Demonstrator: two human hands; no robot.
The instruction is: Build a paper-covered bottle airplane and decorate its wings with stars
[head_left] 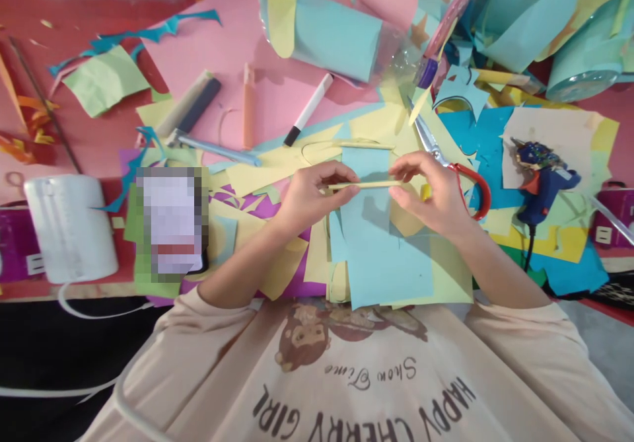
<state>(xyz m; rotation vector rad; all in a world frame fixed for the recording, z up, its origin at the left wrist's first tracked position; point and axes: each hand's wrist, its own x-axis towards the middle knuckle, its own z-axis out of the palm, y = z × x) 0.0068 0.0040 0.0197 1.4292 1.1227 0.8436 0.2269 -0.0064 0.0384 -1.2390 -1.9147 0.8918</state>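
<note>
A narrow pale-yellow paper strip (374, 185) stretches level between my two hands. Its left end is pinched by my left hand (324, 191), its right end by my right hand (428, 191). Below it lie light-blue paper sheets (391, 263) on yellow paper. Another thin yellow strip (369, 145) rests just beyond the fingers. Right beside my right hand are scissors (430, 141) with red handles, partly hidden by that hand. A small bright yellow piece shows near my right thumb.
Markers (310, 108) lie on pink paper (198, 55). A blue paper-wrapped bottle (331, 36) lies beyond. At right is a blue glue gun (545, 191) with a cord. At left are a phone (173, 221) and a white box-like device (72, 227) with a cable. Paper scraps cover much of the table.
</note>
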